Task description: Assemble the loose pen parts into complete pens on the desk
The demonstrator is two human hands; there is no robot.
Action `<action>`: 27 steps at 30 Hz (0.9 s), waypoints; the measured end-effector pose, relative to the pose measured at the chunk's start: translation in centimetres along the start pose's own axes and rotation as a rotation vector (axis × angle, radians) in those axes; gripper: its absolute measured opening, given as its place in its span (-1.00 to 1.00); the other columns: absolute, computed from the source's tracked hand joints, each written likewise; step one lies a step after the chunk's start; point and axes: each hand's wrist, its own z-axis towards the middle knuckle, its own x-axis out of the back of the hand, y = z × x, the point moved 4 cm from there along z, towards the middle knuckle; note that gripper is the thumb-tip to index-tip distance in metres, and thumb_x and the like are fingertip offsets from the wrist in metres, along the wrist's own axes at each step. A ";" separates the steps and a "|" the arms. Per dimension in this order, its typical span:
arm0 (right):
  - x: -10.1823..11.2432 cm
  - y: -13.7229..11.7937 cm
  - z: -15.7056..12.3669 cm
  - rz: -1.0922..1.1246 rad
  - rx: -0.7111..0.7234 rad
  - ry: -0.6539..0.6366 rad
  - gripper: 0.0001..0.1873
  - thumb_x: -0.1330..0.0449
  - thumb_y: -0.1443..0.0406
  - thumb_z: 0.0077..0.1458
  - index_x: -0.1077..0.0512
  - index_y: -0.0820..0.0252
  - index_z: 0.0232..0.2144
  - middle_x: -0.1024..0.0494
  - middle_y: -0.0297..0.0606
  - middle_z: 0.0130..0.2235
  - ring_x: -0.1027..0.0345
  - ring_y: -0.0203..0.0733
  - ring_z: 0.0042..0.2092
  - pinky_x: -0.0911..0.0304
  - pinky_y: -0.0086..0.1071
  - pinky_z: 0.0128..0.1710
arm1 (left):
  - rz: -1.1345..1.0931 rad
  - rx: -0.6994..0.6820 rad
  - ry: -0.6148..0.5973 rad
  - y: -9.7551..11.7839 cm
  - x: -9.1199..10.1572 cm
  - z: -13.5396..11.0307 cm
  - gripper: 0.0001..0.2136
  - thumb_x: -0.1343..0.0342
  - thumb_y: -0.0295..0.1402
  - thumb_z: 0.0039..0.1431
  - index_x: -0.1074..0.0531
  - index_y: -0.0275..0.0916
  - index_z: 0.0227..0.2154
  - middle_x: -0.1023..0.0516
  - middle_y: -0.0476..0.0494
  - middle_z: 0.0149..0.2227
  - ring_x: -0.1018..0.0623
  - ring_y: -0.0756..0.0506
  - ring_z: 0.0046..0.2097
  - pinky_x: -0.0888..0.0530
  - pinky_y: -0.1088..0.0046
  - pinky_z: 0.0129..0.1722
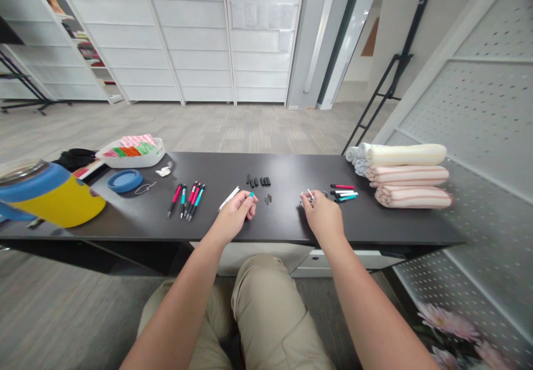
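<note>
My left hand [238, 214] is closed around a teal pen part [251, 194], with only its end showing. Thin white sticks like pen refills [229, 198] lie just beyond that hand. Between the fingertips of my right hand [322, 211] is a small thin pale piece [310, 193], its kind unclear. Tiny parts by those fingers are partly hidden. Black pen grips [258, 181] stand or lie in the middle, with small metallic pieces [268, 199] nearer me. Red, white and teal pen barrels [343, 193] lie right of my right hand. Several red and teal pens [194, 199] lie on the left.
The dark table [287, 167] holds a yellow-and-blue jug [58, 195], a blue lid [125, 180] and a white basket [137, 160] of colourful packets at left. Rolled towels [410, 175] are stacked at right, beside a perforated panel [487, 114].
</note>
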 end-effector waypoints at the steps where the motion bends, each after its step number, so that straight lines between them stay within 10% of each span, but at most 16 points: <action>1: 0.0 -0.2 0.1 -0.011 0.010 0.001 -0.73 -0.15 0.11 0.40 -0.56 0.11 -0.11 -0.66 -0.19 -0.35 -0.53 -0.10 -0.34 -0.07 -0.36 -0.36 | -0.003 0.000 0.005 0.0 0.0 0.0 -0.74 0.00 -0.11 0.43 -0.42 -0.20 -0.18 -0.43 0.02 -0.42 -0.40 -0.02 -0.39 -0.34 0.43 -0.29; 27: 0.3 -1.0 0.0 -0.117 -0.004 -0.041 -0.67 -0.08 0.11 0.42 -0.56 0.17 -0.07 -0.67 -0.08 -0.31 -0.57 -0.04 -0.26 -0.22 -0.35 -0.26 | 0.002 0.017 -0.001 0.4 -0.1 -0.1 -0.75 0.00 -0.14 0.42 -0.41 -0.21 -0.18 -0.42 0.03 -0.43 -0.41 -0.02 -0.40 -0.35 0.44 -0.30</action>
